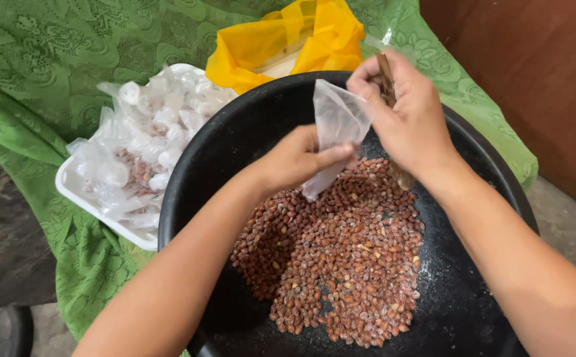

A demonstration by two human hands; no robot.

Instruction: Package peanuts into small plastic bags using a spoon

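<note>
A big black round basin (235, 139) holds a heap of reddish-brown roasted peanuts (341, 258). Over the heap my left hand (298, 158) pinches the lower part of a small clear plastic bag (337, 125). My right hand (403, 112) grips the bag's upper edge and also holds a brown wooden spoon handle (386, 79), whose lower end dips into the peanuts behind the wrist. The bag hangs open-sided between both hands and looks empty.
A white tray (96, 208) at the left is piled with several small tied clear bags of peanuts (146, 139). A yellow plastic bag (288, 43) lies behind the basin. Everything rests on a green patterned cloth (43, 79). A brown wall (532, 73) stands at the right.
</note>
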